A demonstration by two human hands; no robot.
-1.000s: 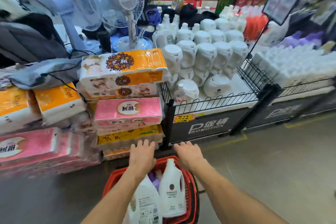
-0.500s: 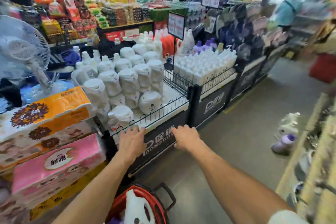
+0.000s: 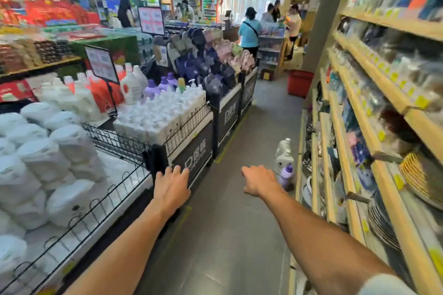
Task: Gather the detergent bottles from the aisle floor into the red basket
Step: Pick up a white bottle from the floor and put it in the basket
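A: Head view, the only one. Hands?

B: Both empty. Left hand [image 3: 171, 185] flat, palm down, fingers loosely spread, in front of the corner post of the display bin [image 3: 191, 148]; touching it or not, hard to say. Right hand [image 3: 260, 182] likewise open, fingers slack, stretched forward and to the right.

A: And the bottles?

B: Three on the floor [image 3: 227, 235], tight against the foot of the shelf [image 3: 354, 93]. Two white jugs [image 3: 284, 149], one behind the other, and a purple bottle [image 3: 286, 176] nearest, just past the right fingertips in the picture, though probably well below them.

A: Basket?

B: Nowhere in frame. Red tub [image 3: 299, 82] far down the aisle, but no telling whether related.

A: Step in hand, then?

B: Most likely a reach for the next pickup. Best to crouch first, then wrap the right hand round the purple bottle's body below the cap, never by the cap alone.

A: Risks?

B: Tipping the white jugs packed just behind it. Also clipping the plates [image 3: 381, 220] jutting from the low shelf. Better to draw the bottle out into the aisle before lifting.

A: Left hand?

B: Free for a white jug, by the handle, if within reach. Otherwise a second trip.
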